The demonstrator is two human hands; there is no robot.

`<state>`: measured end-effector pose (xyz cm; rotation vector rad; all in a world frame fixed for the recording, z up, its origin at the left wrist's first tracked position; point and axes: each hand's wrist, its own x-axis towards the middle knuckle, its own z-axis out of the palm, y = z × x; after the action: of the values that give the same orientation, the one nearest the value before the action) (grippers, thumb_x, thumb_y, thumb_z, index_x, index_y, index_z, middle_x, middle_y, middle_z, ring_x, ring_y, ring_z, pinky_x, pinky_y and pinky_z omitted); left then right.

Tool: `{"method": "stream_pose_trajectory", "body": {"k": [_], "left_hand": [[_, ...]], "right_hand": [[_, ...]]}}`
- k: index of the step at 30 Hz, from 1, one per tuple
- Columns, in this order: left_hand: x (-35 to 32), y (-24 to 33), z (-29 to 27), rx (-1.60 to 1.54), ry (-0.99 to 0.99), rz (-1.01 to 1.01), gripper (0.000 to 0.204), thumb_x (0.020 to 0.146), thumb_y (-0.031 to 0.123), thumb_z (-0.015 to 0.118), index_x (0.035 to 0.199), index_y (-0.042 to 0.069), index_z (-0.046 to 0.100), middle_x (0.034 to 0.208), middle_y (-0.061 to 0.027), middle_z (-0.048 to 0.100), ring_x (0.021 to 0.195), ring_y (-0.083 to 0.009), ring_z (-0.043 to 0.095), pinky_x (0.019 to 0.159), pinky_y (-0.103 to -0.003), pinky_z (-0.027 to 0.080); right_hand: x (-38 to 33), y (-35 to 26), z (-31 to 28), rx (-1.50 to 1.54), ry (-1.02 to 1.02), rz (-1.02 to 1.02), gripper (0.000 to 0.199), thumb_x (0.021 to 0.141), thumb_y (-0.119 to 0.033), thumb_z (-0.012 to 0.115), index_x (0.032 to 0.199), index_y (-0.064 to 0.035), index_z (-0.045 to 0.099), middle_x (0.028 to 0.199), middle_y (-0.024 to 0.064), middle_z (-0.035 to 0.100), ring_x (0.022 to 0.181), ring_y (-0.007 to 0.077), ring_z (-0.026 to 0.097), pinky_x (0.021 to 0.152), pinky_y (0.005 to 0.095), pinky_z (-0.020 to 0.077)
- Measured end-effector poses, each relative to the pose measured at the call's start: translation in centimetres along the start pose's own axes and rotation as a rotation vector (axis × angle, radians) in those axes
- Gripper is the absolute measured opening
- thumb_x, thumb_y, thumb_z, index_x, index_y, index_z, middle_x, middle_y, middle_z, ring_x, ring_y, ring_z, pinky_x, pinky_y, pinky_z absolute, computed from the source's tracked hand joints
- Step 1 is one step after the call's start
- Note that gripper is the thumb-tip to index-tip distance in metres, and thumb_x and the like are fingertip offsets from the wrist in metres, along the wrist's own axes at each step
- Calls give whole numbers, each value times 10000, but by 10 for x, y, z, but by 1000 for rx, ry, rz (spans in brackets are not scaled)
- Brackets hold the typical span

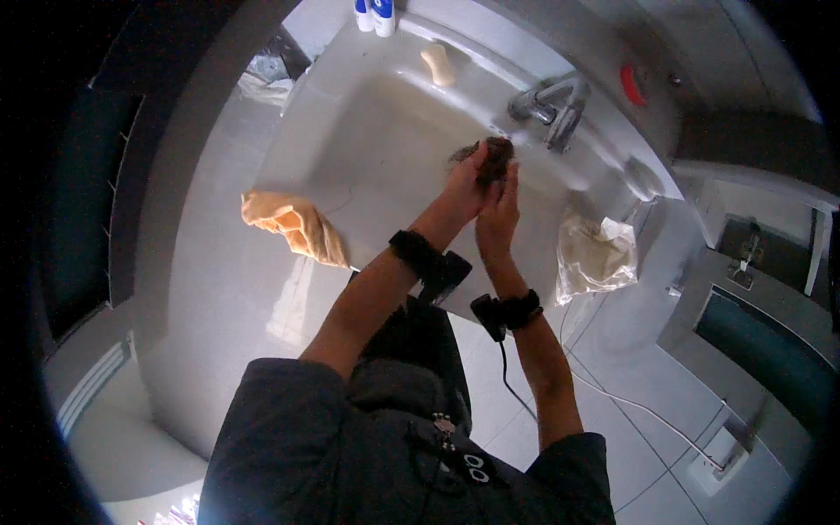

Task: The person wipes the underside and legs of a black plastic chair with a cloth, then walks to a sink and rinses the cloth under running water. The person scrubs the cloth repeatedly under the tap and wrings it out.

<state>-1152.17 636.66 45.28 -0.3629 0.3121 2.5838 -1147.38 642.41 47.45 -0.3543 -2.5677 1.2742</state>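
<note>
Both hands (pixel 483 194) closed — brown clump (pixel 497 157)

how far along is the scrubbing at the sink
Done: nothing shows finished. In hand: both the left hand and right hand grip a dark brown clump over the basin by the tap. Left: the orange cloth and white cloth lie untouched on the rim.

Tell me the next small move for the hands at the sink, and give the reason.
Probably shift the dark brown clump a little to the right, under the faucet spout. Both the left hand and the right hand grip it over the basin, just left of the spout, so it seems not quite in line with where water would fall. Whether water is running cannot be told.
</note>
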Motion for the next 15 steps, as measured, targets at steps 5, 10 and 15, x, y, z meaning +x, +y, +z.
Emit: {"method": "stream_pose_trajectory", "body": {"k": [5, 10, 15], "left_hand": [[-4, -12, -10, -122, 49, -42, 342, 919, 293, 461, 1153, 46, 500, 1139, -90, 549, 1048, -229, 519, 915, -358, 424], [-14, 5, 5, -50, -49, 31, 403, 926, 314, 409, 1198, 24, 469, 1223, -118, 508, 1116, -251, 484, 985, -377, 357], [-12, 33, -7, -119, -2, 41, 453, 916, 358, 388, 1218, 28, 457, 1222, -125, 504, 1153, -284, 450, 1002, -443, 333]], "right_hand": [[36, 19, -3, -71, -26, -197, 380, 926, -234, 386, 1223, -4, 444, 1131, 230, 532, 1054, 338, 517, 869, 415, 421], [68, 30, -48, 717, -309, 526, 303, 921, -253, 423, 1030, -1, 552, 921, 99, 593, 806, 160, 573, 681, 319, 486], [63, 14, -70, 876, -447, 604, 236, 855, -194, 549, 1017, -23, 529, 935, 40, 575, 796, 126, 546, 662, 266, 455]]}}
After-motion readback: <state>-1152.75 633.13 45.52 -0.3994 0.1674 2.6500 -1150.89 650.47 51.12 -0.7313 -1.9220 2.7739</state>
